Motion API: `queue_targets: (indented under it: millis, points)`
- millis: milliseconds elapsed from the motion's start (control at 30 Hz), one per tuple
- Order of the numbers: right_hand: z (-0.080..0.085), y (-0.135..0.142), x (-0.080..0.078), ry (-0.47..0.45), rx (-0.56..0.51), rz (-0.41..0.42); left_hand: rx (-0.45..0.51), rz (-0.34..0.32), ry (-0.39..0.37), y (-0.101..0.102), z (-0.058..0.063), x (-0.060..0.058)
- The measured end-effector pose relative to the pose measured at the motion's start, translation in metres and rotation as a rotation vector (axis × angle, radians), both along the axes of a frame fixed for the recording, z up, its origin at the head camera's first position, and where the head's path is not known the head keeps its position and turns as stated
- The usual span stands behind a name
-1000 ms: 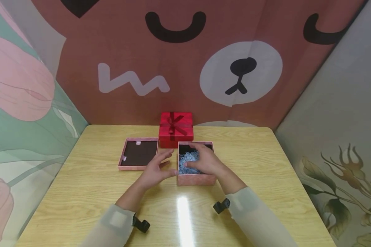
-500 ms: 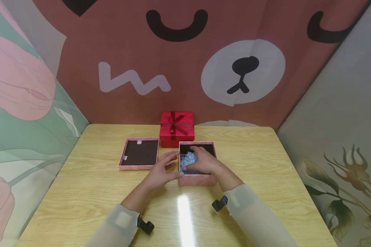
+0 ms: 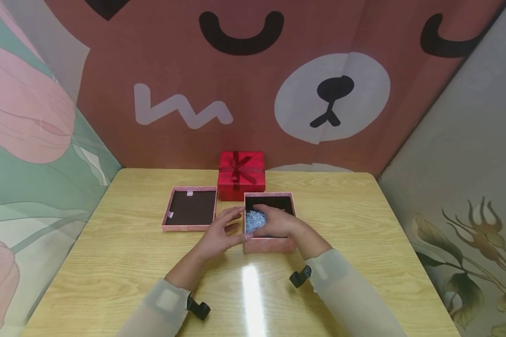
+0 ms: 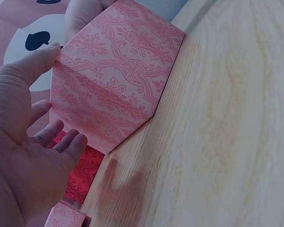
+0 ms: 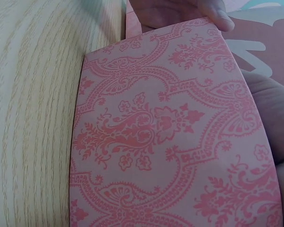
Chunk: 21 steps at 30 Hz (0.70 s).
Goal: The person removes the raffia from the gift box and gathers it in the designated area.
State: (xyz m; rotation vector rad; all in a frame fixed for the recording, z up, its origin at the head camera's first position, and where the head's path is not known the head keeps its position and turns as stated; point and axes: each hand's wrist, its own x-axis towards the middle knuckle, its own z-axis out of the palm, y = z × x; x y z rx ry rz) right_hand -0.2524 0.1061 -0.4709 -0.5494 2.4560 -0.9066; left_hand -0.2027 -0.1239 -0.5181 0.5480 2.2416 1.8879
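A pink patterned gift box [image 3: 269, 246] stands uncovered on the table, its inside dark. Blue shredded paper [image 3: 256, 221] lies bunched against the box's left wall. My right hand [image 3: 276, 221] is inside the box, thumb and fingers spread about the paper and touching it; in the right wrist view the box wall hides its fingers. My left hand [image 3: 219, 236] is at the box's left side, fingers relaxed and apart, the thumb tip on the front left rim. In the left wrist view the left palm [image 4: 33, 151] is turned up beside the patterned wall.
The pink lid [image 3: 191, 208] lies upturned to the left, showing its dark inside. Behind the open box stands a closed red gift box [image 3: 241, 175] with a dark red ribbon bow. A printed curtain [image 3: 173, 56] hangs behind the wooden table [image 3: 341, 210].
The right hand has drawn its thumb and fingers closer and bunched the blue paper leftward, baring more of the dark inside. The left hand has moved slightly right, to the box's rim.
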Motion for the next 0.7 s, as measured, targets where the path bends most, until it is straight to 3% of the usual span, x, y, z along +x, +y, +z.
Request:
queue_targets:
  millis: [133,400,700]
  points:
    - [-0.0016,0.0002,-0.0001,-0.033,0.016,0.025,-0.002,-0.002,-0.009,-0.0005,0.0002,0.0003]
    - [-0.0016,0.0004,-0.0014,-0.017,0.021,0.122,-0.036,-0.008,-0.048,-0.0020,0.0019,0.0005]
    - [-0.0018,0.0011,-0.0044,-0.056,0.051,0.146,-0.105,-0.009,0.025,-0.0026,0.0032,0.0008]
